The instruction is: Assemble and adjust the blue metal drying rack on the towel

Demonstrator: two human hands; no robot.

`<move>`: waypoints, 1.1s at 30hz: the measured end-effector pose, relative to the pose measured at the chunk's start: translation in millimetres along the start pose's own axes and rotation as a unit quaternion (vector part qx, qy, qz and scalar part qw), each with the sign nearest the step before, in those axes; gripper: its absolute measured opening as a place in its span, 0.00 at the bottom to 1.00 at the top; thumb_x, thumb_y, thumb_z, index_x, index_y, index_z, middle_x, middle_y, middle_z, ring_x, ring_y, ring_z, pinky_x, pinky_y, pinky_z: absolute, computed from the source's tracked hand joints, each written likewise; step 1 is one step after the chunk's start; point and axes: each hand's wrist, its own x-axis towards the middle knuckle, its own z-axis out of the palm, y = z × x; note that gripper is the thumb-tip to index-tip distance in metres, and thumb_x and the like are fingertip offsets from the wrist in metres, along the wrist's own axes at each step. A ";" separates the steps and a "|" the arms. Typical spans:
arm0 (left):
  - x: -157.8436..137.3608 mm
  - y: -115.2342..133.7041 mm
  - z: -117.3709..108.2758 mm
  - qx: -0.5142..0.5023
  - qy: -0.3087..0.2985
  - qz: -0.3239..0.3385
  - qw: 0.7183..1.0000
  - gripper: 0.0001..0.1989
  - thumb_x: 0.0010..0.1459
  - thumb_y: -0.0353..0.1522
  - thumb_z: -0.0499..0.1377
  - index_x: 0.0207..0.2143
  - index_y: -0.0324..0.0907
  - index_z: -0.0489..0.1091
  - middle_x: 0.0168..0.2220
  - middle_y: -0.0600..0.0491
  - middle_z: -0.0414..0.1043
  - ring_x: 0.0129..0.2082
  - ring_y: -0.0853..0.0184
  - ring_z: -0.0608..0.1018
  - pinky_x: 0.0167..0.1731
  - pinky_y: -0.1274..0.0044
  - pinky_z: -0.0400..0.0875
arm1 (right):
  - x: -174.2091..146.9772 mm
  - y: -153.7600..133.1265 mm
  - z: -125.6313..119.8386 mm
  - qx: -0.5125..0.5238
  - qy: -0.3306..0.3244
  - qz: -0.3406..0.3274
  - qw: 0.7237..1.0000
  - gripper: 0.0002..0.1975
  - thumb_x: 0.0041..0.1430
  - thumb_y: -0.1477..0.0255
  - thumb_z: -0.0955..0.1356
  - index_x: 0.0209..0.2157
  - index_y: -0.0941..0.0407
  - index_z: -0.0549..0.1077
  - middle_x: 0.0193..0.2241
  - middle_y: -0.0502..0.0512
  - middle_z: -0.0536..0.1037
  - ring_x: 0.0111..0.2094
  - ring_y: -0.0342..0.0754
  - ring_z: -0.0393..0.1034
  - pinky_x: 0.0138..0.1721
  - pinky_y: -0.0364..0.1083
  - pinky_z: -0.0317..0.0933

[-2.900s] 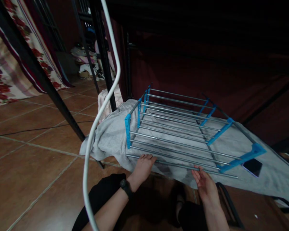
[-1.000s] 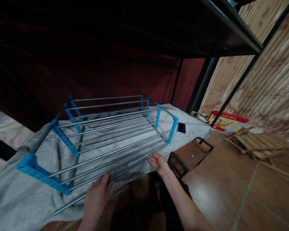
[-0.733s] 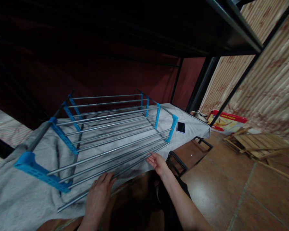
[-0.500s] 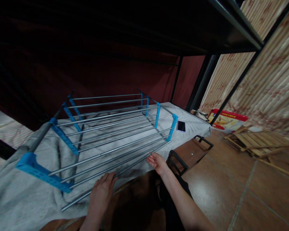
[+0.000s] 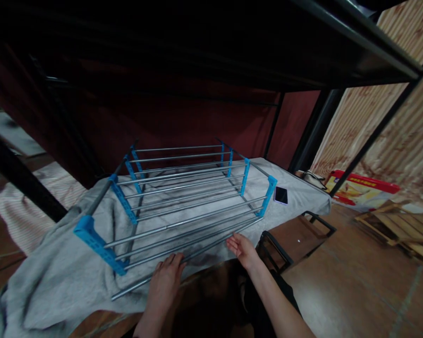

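Observation:
A shoe rack [image 5: 183, 228] of grey metal tubes and blue plastic brackets [image 5: 99, 244] lies on a bed covered with a grey blanket [image 5: 74, 286]. Along its front is a loose-looking metal tube [image 5: 204, 248], slanting from the lower left toward the right front bracket. My left hand [image 5: 166, 278] rests over this tube left of its middle, fingers curled around it. Farther right, my right hand [image 5: 242, 249] grips the same tube with its fingertips. Whether the tube's right end touches the bracket I cannot tell.
A phone [image 5: 281, 195] lies on the blanket right of the rack. A low brown stool-like piece with black metal handles [image 5: 299, 237] stands beside the bed. On the tiled floor are a red and yellow box [image 5: 361, 191] and folded wooden furniture [image 5: 402, 227]. A dark upper bunk [image 5: 211, 51] hangs overhead.
The view has turned a little left, so everything sits farther right in the picture. Both hands stay on the tube in nearly the same places, and the rack looks unchanged.

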 end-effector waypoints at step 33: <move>2.0 -1.7 7.5 -0.039 0.002 -0.008 0.999 0.15 0.70 0.30 0.50 0.50 0.47 0.74 0.50 0.51 0.80 0.51 0.61 0.80 0.54 0.67 0.68 | -21.0 21.5 -0.7 -0.697 -0.018 -0.510 0.504 0.22 0.62 0.83 0.61 0.52 0.51 0.73 0.50 0.59 0.75 0.53 0.55 0.69 0.56 0.55 0.61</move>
